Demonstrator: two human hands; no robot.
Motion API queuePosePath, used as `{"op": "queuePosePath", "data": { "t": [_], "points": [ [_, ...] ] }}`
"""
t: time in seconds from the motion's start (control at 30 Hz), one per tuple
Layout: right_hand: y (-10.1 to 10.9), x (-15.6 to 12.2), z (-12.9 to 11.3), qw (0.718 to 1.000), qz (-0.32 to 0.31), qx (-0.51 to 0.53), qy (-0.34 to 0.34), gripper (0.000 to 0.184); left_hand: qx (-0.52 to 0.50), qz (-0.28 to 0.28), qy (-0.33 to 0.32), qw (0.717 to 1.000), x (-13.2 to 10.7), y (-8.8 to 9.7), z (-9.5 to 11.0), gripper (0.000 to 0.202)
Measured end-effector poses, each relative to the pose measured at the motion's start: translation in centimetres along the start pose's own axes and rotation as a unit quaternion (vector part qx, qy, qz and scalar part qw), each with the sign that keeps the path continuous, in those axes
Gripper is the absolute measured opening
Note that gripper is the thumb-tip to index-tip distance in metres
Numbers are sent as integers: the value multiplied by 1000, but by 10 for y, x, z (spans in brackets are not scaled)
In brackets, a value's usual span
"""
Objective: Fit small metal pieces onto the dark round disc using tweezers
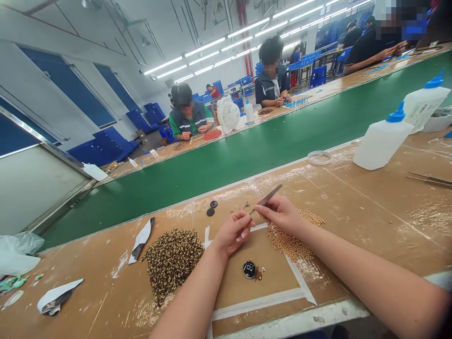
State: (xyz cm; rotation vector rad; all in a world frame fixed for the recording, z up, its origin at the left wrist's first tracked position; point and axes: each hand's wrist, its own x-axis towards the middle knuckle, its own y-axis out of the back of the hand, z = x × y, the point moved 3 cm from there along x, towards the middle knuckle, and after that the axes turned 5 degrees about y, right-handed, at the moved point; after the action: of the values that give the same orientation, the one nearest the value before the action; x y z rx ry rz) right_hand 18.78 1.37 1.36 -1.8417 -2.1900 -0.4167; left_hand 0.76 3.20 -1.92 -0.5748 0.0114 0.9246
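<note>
My right hand [280, 214] is closed around metal tweezers [271, 193], whose tip points down at my left fingertips. My left hand [235, 231] is pinched at thumb and forefinger; whatever sits there is too small to make out. Below both hands lies a small round black dish [249, 270] with shiny dark liquid and a few tiny bits beside it. A pile of tan bead-like pieces [291, 242] spreads under and beside my right hand. Left of my left forearm is a heap of small dark-and-gold pieces [174, 263].
White-and-blue squeeze bottles [383, 139] stand at the right, near another pair of tweezers [429, 179] and a white ring [319, 157]. Two black discs [211, 208] lie ahead. Beyond the table runs a green conveyor belt [212, 165], with co-workers [190, 115] seated across it.
</note>
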Motion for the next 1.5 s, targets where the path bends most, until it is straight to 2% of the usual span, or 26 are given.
{"op": "queuePosePath", "data": {
  "t": [0.17, 0.43, 0.57, 0.73, 1.03, 1.2, 1.5],
  "points": [
    [1, 0, -2, 1000, 20, -10, 2, 42, 7, -2, 4, 1000, 1, 0, -2, 39],
    [0, 1, 5, 999, 6, 29, -23, 45, 12, -5, 13, 1000, -1, -4, -2, 40],
    [0, 1, 14, 999, 18, 47, -17, 41, 21, 3, -10, 1000, 1, -2, -2, 42],
    [3, -1, 14, 997, 26, 69, 24, 37, 69, 16, -54, 996, 1, -2, 1, 43],
    [1, -12, 2, 994, -63, 67, 66, 20, 163, -22, -87, 983, -6, -15, 6, 36],
    [5, -15, 0, 991, -80, 70, 84, 18, 166, -41, -99, 980, -8, -15, 7, 34],
    [8, -15, -10, 985, -122, -46, 115, 22, 169, -64, -97, 979, -9, -15, 7, 32]
  ]
}}
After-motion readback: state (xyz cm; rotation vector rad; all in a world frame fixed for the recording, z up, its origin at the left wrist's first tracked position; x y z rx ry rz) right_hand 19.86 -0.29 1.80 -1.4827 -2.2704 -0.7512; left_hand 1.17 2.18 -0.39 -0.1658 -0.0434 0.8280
